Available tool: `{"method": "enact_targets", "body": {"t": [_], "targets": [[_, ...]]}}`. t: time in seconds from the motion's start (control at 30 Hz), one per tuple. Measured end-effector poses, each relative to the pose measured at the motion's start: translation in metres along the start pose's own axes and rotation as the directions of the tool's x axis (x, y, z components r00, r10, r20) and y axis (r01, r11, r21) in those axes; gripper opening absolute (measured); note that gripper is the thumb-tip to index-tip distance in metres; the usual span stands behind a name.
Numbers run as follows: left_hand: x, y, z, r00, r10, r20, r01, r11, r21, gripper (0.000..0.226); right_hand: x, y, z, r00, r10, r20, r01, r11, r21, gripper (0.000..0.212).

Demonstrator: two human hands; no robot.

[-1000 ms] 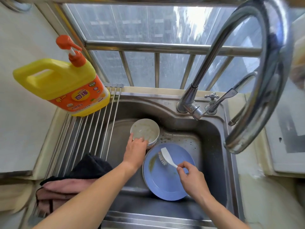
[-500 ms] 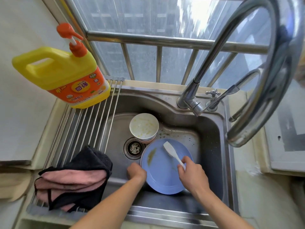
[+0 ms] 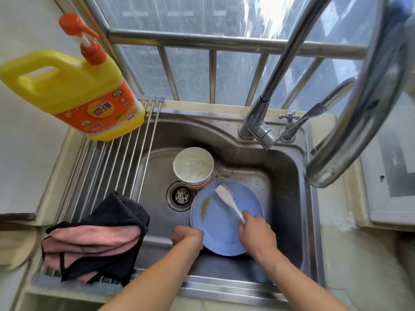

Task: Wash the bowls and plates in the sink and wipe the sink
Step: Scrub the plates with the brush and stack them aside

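Observation:
A blue plate (image 3: 221,230) with a yellowish smear lies in the steel sink (image 3: 285,176). My left hand (image 3: 187,237) grips the plate's near-left rim. My right hand (image 3: 258,232) holds the handle of a white dish brush (image 3: 226,198), whose bristle head rests on the plate's far side. A stack of dirty white bowls (image 3: 193,167) stands just behind the plate, beside the drain (image 3: 180,195).
A yellow detergent bottle (image 3: 74,95) with an orange pump stands on the roll-up drying rack (image 3: 107,162) at the left. A black and pink cloth (image 3: 96,239) lies on the rack's near end. The curved tap (image 3: 359,108) arches over the sink's right side. No water runs.
My left hand left the bowls and came back to grip the plate's near rim. The brush head slid toward the plate's far edge. The view shifted a little closer.

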State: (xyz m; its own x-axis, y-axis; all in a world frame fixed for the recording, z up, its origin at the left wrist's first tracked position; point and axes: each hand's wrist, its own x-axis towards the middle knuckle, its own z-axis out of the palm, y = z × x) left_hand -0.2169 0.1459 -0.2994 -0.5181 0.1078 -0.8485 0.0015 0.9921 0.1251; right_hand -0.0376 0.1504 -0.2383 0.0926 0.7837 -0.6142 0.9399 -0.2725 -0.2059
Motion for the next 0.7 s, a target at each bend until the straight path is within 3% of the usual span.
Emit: {"method": "enact_targets", "body": {"t": [0.13, 0.2, 0.3, 0.4, 0.53, 0.7], "targets": [[0.028, -0.008, 0.006, 1.0, 0.0, 0.002, 0.0, 0.995, -0.101, 0.044, 0.003, 0.006, 0.004, 0.994, 0.027, 0.103, -0.018, 0.995, -0.094, 0.018], [0.027, -0.005, 0.001, 1.0, 0.01, -0.013, -0.011, 0.995, -0.101, 0.039, 0.002, 0.006, 0.002, 0.995, 0.009, 0.098, 0.002, 0.994, -0.109, 0.018], [0.017, 0.003, -0.011, 0.999, 0.04, -0.02, -0.041, 0.997, -0.068, 0.039, -0.001, 0.004, -0.002, 1.0, 0.006, -0.021, -0.008, 0.996, -0.091, 0.015], [-0.017, 0.018, -0.03, 0.994, 0.086, -0.068, -0.087, 0.996, -0.008, 0.044, -0.002, 0.004, -0.009, 0.985, 0.094, -0.143, -0.094, 0.996, 0.007, 0.028], [-0.035, 0.034, -0.046, 0.981, 0.16, -0.108, -0.15, 0.984, 0.1, 0.039, 0.006, 0.005, -0.014, 0.975, 0.209, -0.079, -0.19, 0.962, 0.197, 0.03], [-0.041, 0.037, -0.05, 0.963, 0.27, -0.028, -0.261, 0.948, 0.181, 0.009, 0.012, 0.005, -0.011, 0.969, 0.246, -0.033, -0.229, 0.938, 0.261, 0.024]]}}
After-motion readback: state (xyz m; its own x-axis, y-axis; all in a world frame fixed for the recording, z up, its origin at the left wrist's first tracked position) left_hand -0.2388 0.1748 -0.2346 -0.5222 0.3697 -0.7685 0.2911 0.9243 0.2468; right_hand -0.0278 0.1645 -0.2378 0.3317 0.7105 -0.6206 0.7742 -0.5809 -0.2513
